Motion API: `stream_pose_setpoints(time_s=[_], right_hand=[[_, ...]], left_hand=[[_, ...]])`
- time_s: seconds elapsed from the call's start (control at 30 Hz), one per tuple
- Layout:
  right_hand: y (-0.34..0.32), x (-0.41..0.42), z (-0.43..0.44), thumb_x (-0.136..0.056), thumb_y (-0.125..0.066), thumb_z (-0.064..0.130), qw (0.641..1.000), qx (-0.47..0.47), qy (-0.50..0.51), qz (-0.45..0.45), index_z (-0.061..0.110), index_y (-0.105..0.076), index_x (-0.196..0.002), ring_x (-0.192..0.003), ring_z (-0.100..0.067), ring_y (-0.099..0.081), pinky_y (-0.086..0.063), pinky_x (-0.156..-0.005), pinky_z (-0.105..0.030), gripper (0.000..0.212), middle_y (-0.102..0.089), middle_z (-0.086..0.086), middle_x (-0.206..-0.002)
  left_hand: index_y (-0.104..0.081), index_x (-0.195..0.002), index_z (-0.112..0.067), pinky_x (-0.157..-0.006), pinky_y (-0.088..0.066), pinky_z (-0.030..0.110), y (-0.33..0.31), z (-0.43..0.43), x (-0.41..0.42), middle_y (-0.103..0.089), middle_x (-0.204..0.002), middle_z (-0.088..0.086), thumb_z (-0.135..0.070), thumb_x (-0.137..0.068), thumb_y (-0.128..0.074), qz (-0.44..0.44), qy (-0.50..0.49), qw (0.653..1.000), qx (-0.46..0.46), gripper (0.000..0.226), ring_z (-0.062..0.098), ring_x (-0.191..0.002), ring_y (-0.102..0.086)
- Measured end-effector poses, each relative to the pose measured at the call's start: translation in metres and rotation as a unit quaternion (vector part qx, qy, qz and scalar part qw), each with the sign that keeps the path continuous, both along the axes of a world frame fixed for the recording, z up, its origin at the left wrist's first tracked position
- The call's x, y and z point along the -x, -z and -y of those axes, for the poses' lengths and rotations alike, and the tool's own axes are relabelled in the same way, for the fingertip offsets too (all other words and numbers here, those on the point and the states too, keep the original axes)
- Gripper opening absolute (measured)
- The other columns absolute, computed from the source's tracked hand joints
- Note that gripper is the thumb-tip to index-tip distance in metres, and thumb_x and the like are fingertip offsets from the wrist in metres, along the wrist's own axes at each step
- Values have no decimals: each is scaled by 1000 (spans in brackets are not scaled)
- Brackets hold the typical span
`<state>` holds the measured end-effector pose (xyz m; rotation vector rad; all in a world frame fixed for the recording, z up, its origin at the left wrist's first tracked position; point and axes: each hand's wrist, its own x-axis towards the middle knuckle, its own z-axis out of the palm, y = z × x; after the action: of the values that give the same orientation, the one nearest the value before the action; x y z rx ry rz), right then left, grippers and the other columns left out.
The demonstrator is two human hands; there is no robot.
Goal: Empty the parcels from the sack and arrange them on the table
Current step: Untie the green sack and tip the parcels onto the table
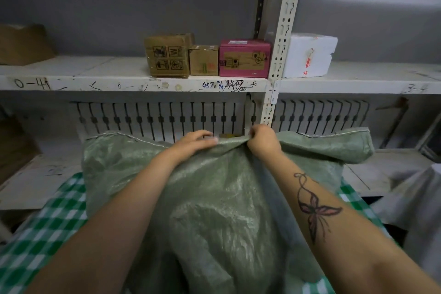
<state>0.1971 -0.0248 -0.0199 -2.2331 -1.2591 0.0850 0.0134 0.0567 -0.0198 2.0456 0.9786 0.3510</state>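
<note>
Fingers [207, 138] of two hands [191, 143] [262, 139] on one sack [214, 198]

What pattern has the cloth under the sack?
Green-and-white checks; the head view shows the cloth beneath the sack.

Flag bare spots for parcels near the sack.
Free: checkered table left of the sack; shelf left of the cardboard boxes. Crowded: sack covers mid-table, left hand and right hand gripping its far edge; thin strip right.
</note>
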Motion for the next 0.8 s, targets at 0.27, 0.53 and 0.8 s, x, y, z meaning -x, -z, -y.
stream_pose_setpoints(time_s=[0.27, 0.53, 0.8], right_hand=[[8, 8, 8, -89, -51, 30, 971, 143, -101, -161, 14, -43, -130, -109, -28, -47, -42, -99, -43, 45, -48, -13, -126], [22, 11, -3, -93, -51, 18, 971, 207, -79, 87, 13, -59, -117, -119, -30, -42, -37, -103, -41, 25, -51, -12, -125], [-8, 17, -22, -85, -36, -10, 989, -63, -16, 131, 4, -59, -95, -104, -32, -51, -32, -76, -31, 29, -60, -16, -103]], left_hand=[[-57, -124, -14, -90, -47, 35, 19, -9, -18, -57, -124, 8, -30, -91, -52, -262, -24, 942, -211, 37, 24, -109, -56], [-52, -120, -18, -75, -45, 37, 22, 0, -31, -52, -115, 10, -18, -98, -40, -255, -90, 906, -327, 25, 29, -104, -52], [-55, -106, -6, -62, -42, 38, -29, -9, -38, -56, -82, 15, -1, -93, -34, 52, -220, 917, -329, 25, 29, -74, -53]])
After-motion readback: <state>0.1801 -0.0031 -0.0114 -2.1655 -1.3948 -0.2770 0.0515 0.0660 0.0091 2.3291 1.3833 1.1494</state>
